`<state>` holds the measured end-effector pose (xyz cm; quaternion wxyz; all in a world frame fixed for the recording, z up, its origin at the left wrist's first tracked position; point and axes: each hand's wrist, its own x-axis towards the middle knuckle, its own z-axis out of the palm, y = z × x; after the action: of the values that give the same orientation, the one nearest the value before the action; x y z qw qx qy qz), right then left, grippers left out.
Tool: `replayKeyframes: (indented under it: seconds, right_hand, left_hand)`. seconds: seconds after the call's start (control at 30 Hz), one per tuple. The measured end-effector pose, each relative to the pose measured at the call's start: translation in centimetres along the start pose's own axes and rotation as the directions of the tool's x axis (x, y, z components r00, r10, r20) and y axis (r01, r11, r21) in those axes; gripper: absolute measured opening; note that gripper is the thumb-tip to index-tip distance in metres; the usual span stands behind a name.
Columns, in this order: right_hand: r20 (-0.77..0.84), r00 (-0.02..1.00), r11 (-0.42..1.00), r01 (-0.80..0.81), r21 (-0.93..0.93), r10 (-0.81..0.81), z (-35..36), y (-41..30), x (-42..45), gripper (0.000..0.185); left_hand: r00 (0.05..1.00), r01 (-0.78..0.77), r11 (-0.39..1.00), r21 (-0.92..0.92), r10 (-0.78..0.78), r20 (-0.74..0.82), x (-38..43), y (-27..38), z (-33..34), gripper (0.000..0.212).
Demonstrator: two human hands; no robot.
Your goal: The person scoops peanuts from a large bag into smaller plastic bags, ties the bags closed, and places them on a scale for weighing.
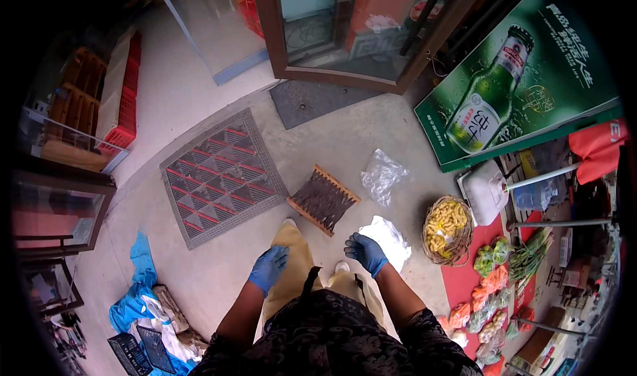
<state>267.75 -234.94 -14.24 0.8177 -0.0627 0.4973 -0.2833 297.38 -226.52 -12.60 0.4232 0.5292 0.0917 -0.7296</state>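
My left hand [269, 269], in a blue glove, hovers over the left leg of my tan trousers [288, 256], fingers loosely bent and nothing visible in them. My right hand [366, 251], also blue-gloved, is held up with bent fingers and looks bare of any object. Beneath and beside it lies a crumpled white sheet or bag [390, 239]. Ahead of both hands, a small wooden-framed stool [323, 199] with a dark woven seat stands on the concrete. A crumpled clear plastic bag [383, 177] lies beyond it to the right.
A wicker basket [457, 261] of ginger-like roots [448, 222] stands at right, near bagged vegetables [482, 296] on red sheeting [455, 281]. A grey-and-red doormat [224, 177] lies left. Beyond are a glass door [343, 33] and a green Tsingtao beer sign [497, 87]. Blue plastic sheeting [124, 309] lies lower left.
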Motion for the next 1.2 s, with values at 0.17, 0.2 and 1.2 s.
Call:
replayKeyframes:
  seconds: [0.17, 0.2, 1.2]
  right_hand:
    - [-0.185, 0.982, 0.954, 0.078, 0.288, -0.025, -2.9, 2.0, 6.8, 0.023]
    - [-0.23, 0.973, 0.937, 0.077, 0.34, 0.003, -3.0, 2.3, 8.0, 0.029]
    - [-0.525, 0.849, 0.878, 0.291, 0.381, -0.054, -14.1, 8.5, 28.9, 0.029]
  left_hand:
    - [0.981, 0.19, 0.928, 0.321, -0.193, -0.022, 11.4, 8.0, 2.7, 0.041]
    - [0.977, 0.204, 0.892, 0.404, -0.212, -0.024, 13.4, 8.9, 3.5, 0.049]
    - [0.982, -0.057, 0.246, 0.968, -0.163, 0.099, 41.8, 4.2, 4.3, 0.034]
